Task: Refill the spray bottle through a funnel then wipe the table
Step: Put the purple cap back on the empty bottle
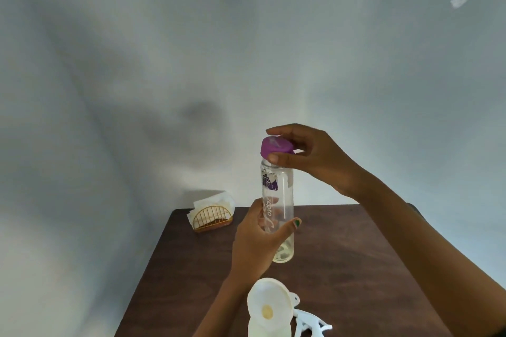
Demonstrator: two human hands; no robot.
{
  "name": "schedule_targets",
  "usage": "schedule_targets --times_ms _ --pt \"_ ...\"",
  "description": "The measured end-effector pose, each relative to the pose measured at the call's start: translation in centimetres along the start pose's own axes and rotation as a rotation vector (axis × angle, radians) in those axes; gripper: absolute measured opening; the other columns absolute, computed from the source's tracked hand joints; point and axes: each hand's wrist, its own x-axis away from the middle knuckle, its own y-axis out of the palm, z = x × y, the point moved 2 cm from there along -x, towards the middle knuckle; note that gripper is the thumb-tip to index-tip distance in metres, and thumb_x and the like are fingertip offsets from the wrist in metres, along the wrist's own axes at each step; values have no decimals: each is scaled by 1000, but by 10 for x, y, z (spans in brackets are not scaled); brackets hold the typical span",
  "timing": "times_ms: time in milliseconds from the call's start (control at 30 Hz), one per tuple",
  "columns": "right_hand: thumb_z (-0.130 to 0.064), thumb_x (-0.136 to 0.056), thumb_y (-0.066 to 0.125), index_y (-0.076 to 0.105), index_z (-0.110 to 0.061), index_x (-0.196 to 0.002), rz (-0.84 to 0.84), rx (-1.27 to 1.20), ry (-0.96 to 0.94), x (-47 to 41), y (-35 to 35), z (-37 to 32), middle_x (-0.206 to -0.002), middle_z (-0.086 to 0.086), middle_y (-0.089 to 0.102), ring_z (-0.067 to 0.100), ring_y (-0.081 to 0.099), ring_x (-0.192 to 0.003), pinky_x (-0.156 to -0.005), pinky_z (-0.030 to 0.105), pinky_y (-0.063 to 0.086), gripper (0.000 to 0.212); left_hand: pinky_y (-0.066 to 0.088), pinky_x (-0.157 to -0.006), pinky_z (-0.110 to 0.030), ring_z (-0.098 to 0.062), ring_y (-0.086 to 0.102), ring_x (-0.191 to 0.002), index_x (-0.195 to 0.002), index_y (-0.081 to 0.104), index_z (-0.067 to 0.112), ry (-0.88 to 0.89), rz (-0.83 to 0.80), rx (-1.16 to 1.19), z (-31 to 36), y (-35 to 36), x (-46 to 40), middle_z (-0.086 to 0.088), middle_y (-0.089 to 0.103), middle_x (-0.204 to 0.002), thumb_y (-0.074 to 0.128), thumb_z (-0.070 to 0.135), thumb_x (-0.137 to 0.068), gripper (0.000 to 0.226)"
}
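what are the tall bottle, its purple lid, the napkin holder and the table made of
Tall bottle: clear, glossy, likely plastic; fingers show through it. Purple lid: opaque, smooth plastic by its look. Napkin holder: thin gold wire grid, probably metal, on a brown base. Table: dark brown, matte, faint grain; wood or wood veneer, cannot tell which.

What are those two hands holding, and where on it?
A clear bottle. The left hand wraps its lower body; the right hand has its grip on the purple cap on top.
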Motion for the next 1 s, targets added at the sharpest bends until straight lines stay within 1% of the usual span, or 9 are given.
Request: schedule_targets --times_ms 167,300,433,567,667,767,867,933,1000 --pt "-12 -82 70 54 -22 -131 -217 120 27 -2 -9 -10 -128 -6 59 8 57 -116 -97 20 48 53 56 -91 -32 -12 65 -103 -121 49 37 -15 -21 -52 -3 -3 -2 14 63 -119 75 65 -64 69" --pt "-9 -77 74 58 -22 -125 -304 158 44 -5 -17 -20 -115 -9 65 6 62 -107 -87 16 52 52 55 -92 -32 -12 64 -106 -123 49 35 -10 -44 -63 -2 -3 -2 18 60 -117 73 65 -64 70" --pt "-28 -68 82 68 -19 -103 -205 296 35 -9 -19 -20 -94 -3 72 16 67 -89 -79 25 55 39 56 -91 -34 -10 65 -105 -122 51 37 -13 -73 -70 -4 -2 0 18 62 -118 66 75 -56 78" --pt "-60 -66 72 55 -19 -91 -154 595 50 -6 -13 -18 -81 -6 64 14 58 -72 -63 25 47 51 56 -91 -32 -8 64 -104 -117 49 42 -26 -81 -97 -5 1 2 19 63 -117 63 79 -55 74" --pt "-76 -66 45 51 -24 -109 -242 656 142 -5 -13 -20 -104 -6 60 13 56 -87 -71 26 44 67 55 -93 -32 -10 63 -107 -125 50 36 -38 -93 -114 -8 3 3 17 62 -121 69 73 -62 75" --pt "-54 -80 54 41 -39 -134 -403 426 114 -5 -19 -28 -135 -16 44 8 50 -116 -88 22 47 58 56 -92 -33 -11 64 -106 -124 50 35 -45 -82 -108 -8 3 3 15 64 -121 67 74 -60 77" --pt "-19 -89 62 58 -35 -121 -495 380 18 -7 -22 -32 -122 -18 58 2 57 -109 -84 12 50 36 56 -93 -33 -11 64 -107 -124 51 35 -46 -71 -112 -9 2 3 14 64 -122 63 80 -54 84" --pt "-28 -83 69 68 -29 -109 -428 470 -19 -7 -22 -35 -108 -15 67 6 63 -93 -74 13 53 27 55 -93 -31 -11 63 -107 -126 51 34 -54 -71 -129 -10 2 4 15 63 -124 66 78 -58 82" --pt "-51 -75 69 70 -23 -93 -317 654 -24 -8 -19 -37 -87 -10 67 10 61 -75 -59 17 46 33 53 -93 -25 -9 62 -108 -125 50 35 -63 -83 -159 -11 2 6 16 62 -125 66 75 -60 79"
